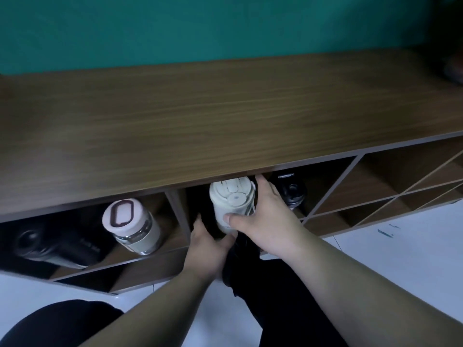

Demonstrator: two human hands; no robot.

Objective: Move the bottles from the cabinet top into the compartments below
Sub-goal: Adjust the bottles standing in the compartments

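A white bottle (pixel 230 199) with a cream lid stands in the middle compartment, just under the front edge of the brown cabinet top (pixel 200 116). My right hand (pixel 263 216) wraps its right side, thumb across the front. My left hand (pixel 208 244) cups its base from below left. A glass bottle with a pink lid (pixel 130 226) leans in the left compartment beside a black bottle (pixel 52 246). Another black bottle (pixel 290 191) sits to the right, behind my right hand.
Diagonal wooden dividers (pixel 390 196) form open compartments at the right. A teal wall (pixel 200 26) backs the cabinet. White floor (pixel 400 246) lies below, and my dark-clothed knees (pixel 57 321) are at the bottom. A dark blurred object (pixel 454 66) sits at the far right of the top.
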